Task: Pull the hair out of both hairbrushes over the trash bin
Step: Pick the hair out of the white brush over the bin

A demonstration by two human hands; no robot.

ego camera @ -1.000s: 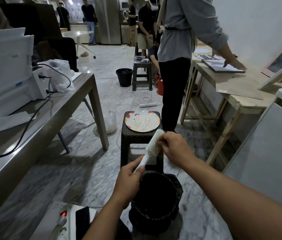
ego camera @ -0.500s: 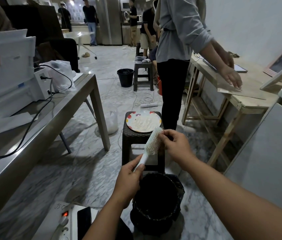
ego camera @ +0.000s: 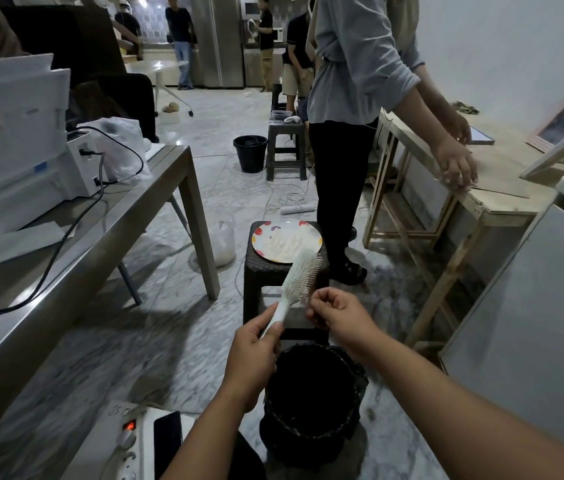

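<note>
My left hand [ego camera: 252, 355] grips the handle of a white hairbrush [ego camera: 299, 280], which points up and away with its bristles facing right. Just right of the brush's lower bristles, my right hand [ego camera: 339, 315] has thumb and fingers pinched together; thin dark strands of hair seem to run from them to the brush, though they are hard to make out. Below both hands stands a black trash bin [ego camera: 311, 400] lined with a dark bag, its inside too dark to read. A second hairbrush is not in sight.
A dark stool [ego camera: 256, 271] just beyond the bin carries a patterned plate [ego camera: 287, 242]. A metal table [ego camera: 76, 244] with a printer runs along the left. A person [ego camera: 342, 133] stands at a wooden table [ego camera: 502, 188] on the right. A power strip [ego camera: 128, 445] lies at bottom left.
My right hand has come down from the top of the brush head to beside its lower bristles, pinching as it pulls away. The standing person's hand shifted along the wooden table.
</note>
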